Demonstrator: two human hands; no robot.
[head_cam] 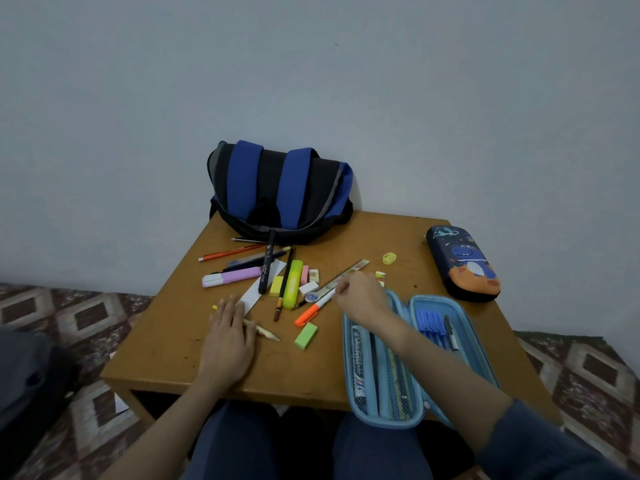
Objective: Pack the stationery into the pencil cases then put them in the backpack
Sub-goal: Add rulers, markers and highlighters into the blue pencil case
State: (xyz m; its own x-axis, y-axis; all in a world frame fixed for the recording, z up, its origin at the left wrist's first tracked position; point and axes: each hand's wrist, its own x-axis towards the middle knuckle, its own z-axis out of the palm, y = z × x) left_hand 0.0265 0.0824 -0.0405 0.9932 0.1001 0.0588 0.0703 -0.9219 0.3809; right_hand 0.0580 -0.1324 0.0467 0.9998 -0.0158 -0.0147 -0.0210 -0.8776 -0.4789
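An open light-blue pencil case (430,300) lies at the table's front right, with blue pens (431,326) in its lid. My right hand (362,299) hovers over its far end and pinches a thin pencil beside the patterned ruler (346,274) and the orange-capped pen (313,311). Flat on the table, my left hand (227,344) rests on a pale pencil (267,334). A shut dark-blue dinosaur case (464,265) lies at the right. The black and blue backpack (280,192) stands at the back against the wall.
Loose stationery covers the middle of the wooden table (162,344): a pink highlighter (232,277), a yellow-green highlighter (292,284), a black marker (267,265), a green eraser (306,336), small erasers, a yellow sharpener (389,258). A patterned floor surrounds the table.
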